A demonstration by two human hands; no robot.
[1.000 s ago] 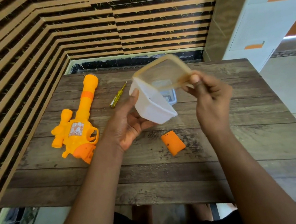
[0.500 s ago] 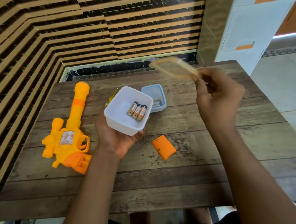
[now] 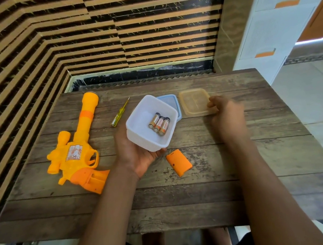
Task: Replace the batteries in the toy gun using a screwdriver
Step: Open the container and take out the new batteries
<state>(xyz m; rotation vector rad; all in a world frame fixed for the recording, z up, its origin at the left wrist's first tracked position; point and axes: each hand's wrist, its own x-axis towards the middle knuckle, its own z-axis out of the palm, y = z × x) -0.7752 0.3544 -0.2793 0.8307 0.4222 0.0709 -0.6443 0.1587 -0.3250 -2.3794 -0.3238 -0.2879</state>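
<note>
Now lid (image 3: 194, 102) lies flat, upper right of centre, no longer raised; my right hand (image 3: 227, 114) at its corner, blurred, grip cannot tell. My left hand (image 3: 138, 154) cups tub (image 3: 138, 138), centre; three batteries (image 3: 159, 123) inside. I'd keep tub level, pinch one at a time.

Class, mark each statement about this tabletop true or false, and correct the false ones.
1. The white plastic tub holds three batteries. True.
2. The yellow-handled screwdriver is in the right hand. False: it lies on the wooden table, beside the orange toy gun.
3. The left hand holds the tub. True.
4. The small orange battery cover is fitted on the gun. False: it lies loose on the table.
</note>
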